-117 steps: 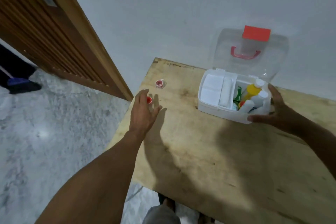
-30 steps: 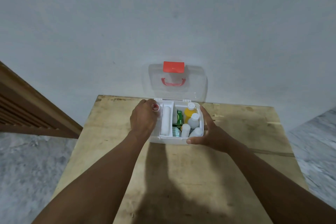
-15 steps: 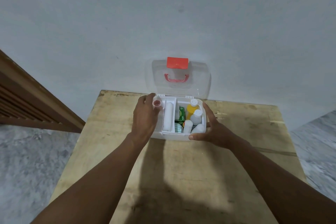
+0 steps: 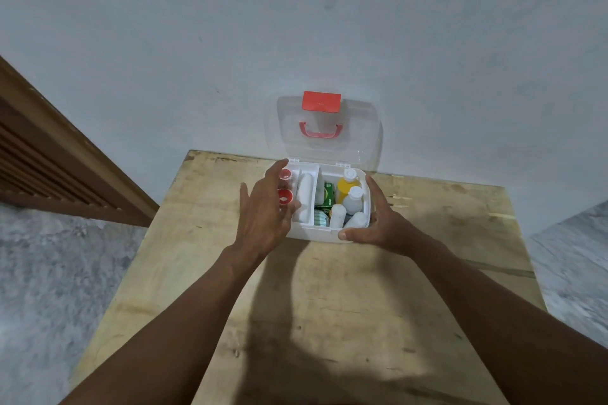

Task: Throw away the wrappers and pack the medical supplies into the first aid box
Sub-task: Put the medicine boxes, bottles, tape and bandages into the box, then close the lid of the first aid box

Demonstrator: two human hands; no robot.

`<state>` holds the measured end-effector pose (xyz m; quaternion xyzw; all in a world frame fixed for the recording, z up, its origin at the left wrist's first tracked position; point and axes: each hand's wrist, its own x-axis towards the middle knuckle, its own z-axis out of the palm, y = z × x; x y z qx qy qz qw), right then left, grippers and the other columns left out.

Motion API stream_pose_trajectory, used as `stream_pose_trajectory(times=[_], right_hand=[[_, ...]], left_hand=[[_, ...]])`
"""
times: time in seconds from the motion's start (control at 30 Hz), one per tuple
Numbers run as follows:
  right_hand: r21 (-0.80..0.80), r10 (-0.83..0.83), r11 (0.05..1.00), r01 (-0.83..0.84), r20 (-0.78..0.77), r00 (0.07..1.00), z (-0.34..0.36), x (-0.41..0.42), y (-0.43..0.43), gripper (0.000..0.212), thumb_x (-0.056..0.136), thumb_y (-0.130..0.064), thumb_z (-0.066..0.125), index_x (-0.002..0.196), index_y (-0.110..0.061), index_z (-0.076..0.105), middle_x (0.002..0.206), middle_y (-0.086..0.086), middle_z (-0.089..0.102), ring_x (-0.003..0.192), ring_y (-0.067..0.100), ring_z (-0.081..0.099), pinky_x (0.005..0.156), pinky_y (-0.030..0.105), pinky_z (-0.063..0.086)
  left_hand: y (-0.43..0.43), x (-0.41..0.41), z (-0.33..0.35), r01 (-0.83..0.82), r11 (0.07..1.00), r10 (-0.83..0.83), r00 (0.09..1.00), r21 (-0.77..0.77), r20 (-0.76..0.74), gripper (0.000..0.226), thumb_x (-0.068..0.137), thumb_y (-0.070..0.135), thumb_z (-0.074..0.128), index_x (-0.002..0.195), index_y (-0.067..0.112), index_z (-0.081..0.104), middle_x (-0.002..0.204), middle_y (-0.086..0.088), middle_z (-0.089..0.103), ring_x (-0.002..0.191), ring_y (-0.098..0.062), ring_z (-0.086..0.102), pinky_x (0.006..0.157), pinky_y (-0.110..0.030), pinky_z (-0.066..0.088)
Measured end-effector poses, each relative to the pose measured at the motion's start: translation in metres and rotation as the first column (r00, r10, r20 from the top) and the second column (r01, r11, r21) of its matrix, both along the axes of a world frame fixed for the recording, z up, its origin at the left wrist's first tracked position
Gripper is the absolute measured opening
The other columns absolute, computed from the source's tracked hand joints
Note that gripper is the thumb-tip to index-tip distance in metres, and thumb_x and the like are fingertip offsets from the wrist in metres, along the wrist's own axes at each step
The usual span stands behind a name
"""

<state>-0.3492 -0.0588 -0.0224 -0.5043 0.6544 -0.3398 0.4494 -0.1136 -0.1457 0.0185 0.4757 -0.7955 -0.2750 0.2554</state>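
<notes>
First aid box (image 4: 316, 234) at tabletop (image 4: 329, 312) far edge, lid (image 4: 360, 141) up. Left hand (image 4: 263, 220) over its left end, grip open, empty; two red rolls (image 4: 285, 196), perhaps tape, inside there. Right hand (image 4: 378, 227) grips near-right corner

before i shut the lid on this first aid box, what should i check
1. Both red tape rolls inside the left compartment: ok.
2. Left hand out of the lid's path: not ok, it hovers open over the box's left edge.
3. Right hand steadying the first aid box at its front right corner: ok.
4. Clear lid upright and free to swing down: ok.
5. Yellow bottle and white bottles low enough for the lid: cannot tell.
</notes>
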Motion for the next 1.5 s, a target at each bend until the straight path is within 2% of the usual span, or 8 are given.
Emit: stream_pose_trajectory(times=[0.4, 0.5, 0.7, 0.83, 1.0, 1.1, 1.27, 1.5], right_hand=[[-0.022, 0.039, 0.999, -0.04, -0.027, 0.999, 0.002, 0.001, -0.002, 0.109, 0.067, -0.021, 0.092, 0.139, -0.06, 0.02, 0.138, -0.03, 0.042, 0.127, -0.001, 0.05, 0.099, 0.019, 0.051], [0.007, 0.016, 1.0, -0.015, -0.012, 1.0, 0.004, 0.002, 0.0, 0.122, 0.061, -0.034, 0.094, 0.15, -0.05, 0.012, 0.149, -0.023, 0.035, 0.136, 0.007, 0.046, 0.109, 0.033, 0.047], [0.014, -0.006, 1.0, 0.006, -0.01, 1.0, 0.005, 0.002, -0.001, 0.127, 0.056, -0.042, 0.096, 0.152, -0.043, 0.013, 0.149, -0.018, 0.04, 0.135, 0.012, 0.049, 0.109, 0.045, 0.048], [0.01, -0.003, 1.0, 0.003, 0.03, 1.0, 0.004, 0.003, -0.001, 0.122, 0.06, -0.032, 0.096, 0.152, -0.041, 0.017, 0.146, -0.015, 0.045, 0.133, 0.013, 0.052, 0.108, 0.047, 0.049], [-0.017, 0.022, 1.0, -0.022, 0.031, 0.999, 0.015, 0.008, -0.002, 0.113, 0.064, -0.019, 0.094, 0.15, -0.037, 0.024, 0.144, -0.011, 0.049, 0.134, 0.018, 0.051, 0.108, 0.051, 0.047], [0.098, -0.01, 0.995, 0.018, -0.077, 0.997, 0.033, 0.009, -0.001, 0.116, 0.063, -0.04, 0.091, 0.152, -0.038, 0.017, 0.151, -0.014, 0.041, 0.136, 0.016, 0.048, 0.108, 0.045, 0.046], [-0.047, -0.373, 0.903, 0.427, -0.575, 0.728, 0.091, 0.018, -0.015, 0.074, 0.085, -0.055, 0.068, 0.147, -0.023, 0.044, 0.14, 0.005, 0.057, 0.124, 0.025, 0.057, 0.102, 0.039, 0.047], [-0.302, -0.301, 0.952, 0.058, -0.877, 0.375, 0.145, 0.047, -0.09, 0.054, 0.088, -0.026, 0.069, 0.138, -0.02, 0.05, 0.137, 0.009, 0.054, 0.119, 0.034, 0.054, 0.093, 0.046, 0.049]], left_hand=[[-0.004, 0.006, -0.013, -0.105, 0.987, 0.106, 0.994, 0.123, 0.0, 0.089, 0.078, 0.035, 0.079, 0.15, 0.033, 0.027, 0.128, 0.006, 0.063, 0.133, -0.021, 0.042, 0.112, -0.063, 0.017], [-0.004, 0.009, -0.014, -0.086, 0.989, 0.095, 0.993, 0.124, -0.068, 0.09, 0.075, 0.035, 0.08, 0.149, 0.033, 0.029, 0.131, 0.007, 0.061, 0.131, -0.02, 0.044, 0.111, -0.061, 0.021], [0.001, 0.016, -0.015, -0.127, 0.948, 0.193, 0.958, 0.292, -0.213, 0.119, 0.057, 0.043, 0.091, 0.151, 0.023, 0.022, 0.153, -0.001, 0.03, 0.139, -0.018, 0.032, 0.111, -0.041, 0.036], [-0.007, 0.024, -0.026, 0.132, 0.935, -0.041, 0.963, 0.331, -0.268, 0.102, 0.052, 0.046, 0.094, 0.136, 0.02, 0.041, 0.13, 0.003, 0.054, 0.12, -0.014, 0.055, 0.096, -0.043, 0.052], [-0.009, 0.021, -0.024, 0.197, 0.934, -0.097, 0.943, 0.299, -0.32, 0.089, 0.063, 0.035, 0.09, 0.136, 0.03, 0.038, 0.126, 0.02, 0.052, 0.116, 0.002, 0.054, 0.088, -0.012, 0.049], [-0.004, 0.021, -0.026, 0.193, 0.938, -0.083, 0.932, 0.288, -0.354, 0.089, 0.066, 0.033, 0.089, 0.137, 0.031, 0.035, 0.123, 0.032, 0.05, 0.116, 0.006, 0.052, 0.082, -0.005, 0.046], [-0.008, 0.025, -0.031, 0.231, 0.944, -0.113, 0.897, 0.235, -0.428, 0.088, 0.066, 0.028, 0.089, 0.136, 0.027, 0.036, 0.123, 0.031, 0.052, 0.116, 0.003, 0.055, 0.083, -0.009, 0.049], [-0.011, 0.028, -0.031, 0.273, 0.932, -0.127, 0.862, 0.24, -0.49, 0.09, 0.066, 0.028, 0.09, 0.137, 0.025, 0.035, 0.124, 0.019, 0.056, 0.115, -0.003, 0.058, 0.082, -0.016, 0.054]])
